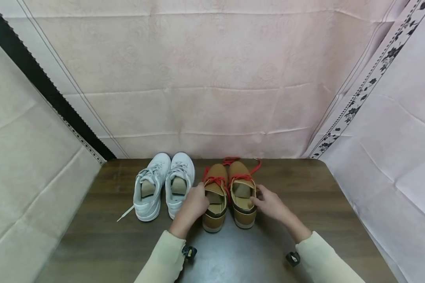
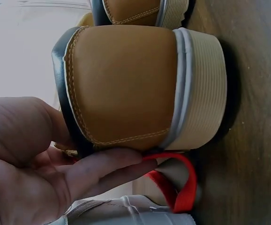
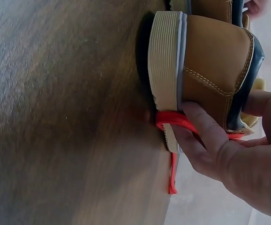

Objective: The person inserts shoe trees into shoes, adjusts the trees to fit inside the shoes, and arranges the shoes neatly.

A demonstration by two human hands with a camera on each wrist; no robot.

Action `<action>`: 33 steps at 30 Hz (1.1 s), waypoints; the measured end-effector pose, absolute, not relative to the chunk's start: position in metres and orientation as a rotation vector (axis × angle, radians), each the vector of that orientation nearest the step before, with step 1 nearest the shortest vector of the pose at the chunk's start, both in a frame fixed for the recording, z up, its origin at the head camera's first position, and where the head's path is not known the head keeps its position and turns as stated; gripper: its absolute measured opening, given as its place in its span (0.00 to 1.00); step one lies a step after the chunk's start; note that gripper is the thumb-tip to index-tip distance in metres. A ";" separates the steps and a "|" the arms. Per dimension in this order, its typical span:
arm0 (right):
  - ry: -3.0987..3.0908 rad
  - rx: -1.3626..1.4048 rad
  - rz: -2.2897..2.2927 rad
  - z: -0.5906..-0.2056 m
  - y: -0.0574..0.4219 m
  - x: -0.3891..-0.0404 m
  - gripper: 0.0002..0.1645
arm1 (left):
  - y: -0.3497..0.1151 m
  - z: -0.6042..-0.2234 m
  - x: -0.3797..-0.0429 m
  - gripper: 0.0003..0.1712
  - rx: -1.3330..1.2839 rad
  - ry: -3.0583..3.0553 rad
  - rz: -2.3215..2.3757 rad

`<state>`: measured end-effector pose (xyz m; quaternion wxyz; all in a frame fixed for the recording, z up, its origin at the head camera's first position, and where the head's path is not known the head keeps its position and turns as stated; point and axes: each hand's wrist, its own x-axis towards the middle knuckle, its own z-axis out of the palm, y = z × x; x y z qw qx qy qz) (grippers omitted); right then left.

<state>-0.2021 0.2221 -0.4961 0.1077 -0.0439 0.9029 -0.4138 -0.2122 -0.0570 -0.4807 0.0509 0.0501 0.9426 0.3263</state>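
Note:
Two brown shoes with red laces stand side by side on the dark wooden table, toes pointing away. My left hand [image 1: 197,199] grips the outer side of the left brown shoe [image 1: 213,221], thumb at the collar and fingers along the outside, as the left wrist view shows. The right brown shoe [image 1: 244,218] is pinched at its outer side by my right hand [image 1: 270,203]; the thumb goes over the collar and the fingers lie on the outer wall. A red lace [image 3: 173,117] loops by the right fingers, and another red lace [image 2: 184,187] hangs by the left fingers.
Left of the brown pair stand two white sneakers, the nearer one [image 1: 185,169] close to my left hand and the farther one [image 1: 156,196] with a lace end trailing on the wooden table [image 1: 102,236]. A pale cloth wall [image 1: 212,110] rises behind the table's back edge.

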 end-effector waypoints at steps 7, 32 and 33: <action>2.652 -0.158 -1.282 -0.502 0.214 -0.209 0.33 | -0.053 -0.481 -0.217 0.21 0.124 2.903 1.021; 2.589 -0.154 -1.367 -0.504 0.202 -0.244 0.31 | -0.046 -0.478 -0.255 0.30 0.137 3.036 0.789; 2.590 -0.149 -1.365 -0.504 0.201 -0.244 0.31 | -0.045 -0.478 -0.255 0.29 0.136 3.042 0.779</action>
